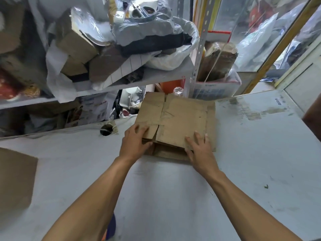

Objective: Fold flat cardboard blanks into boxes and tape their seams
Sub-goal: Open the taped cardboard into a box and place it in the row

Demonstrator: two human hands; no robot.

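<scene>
A pale grey table (243,153) is backed by cluttered metal shelving (199,49) — glass panels (260,32) in yellow frames are seen right.

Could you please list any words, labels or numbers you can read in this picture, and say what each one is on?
None can be read with confidence.
Small dark print on the table near its far right corner: too small and blurred.
Blue printing on the white carton under the shelf: blurred, illegible.
Printed packaging on the lower shelf: pictures and text too blurred.
Cardboard blank under both hands: no print visible.
</scene>
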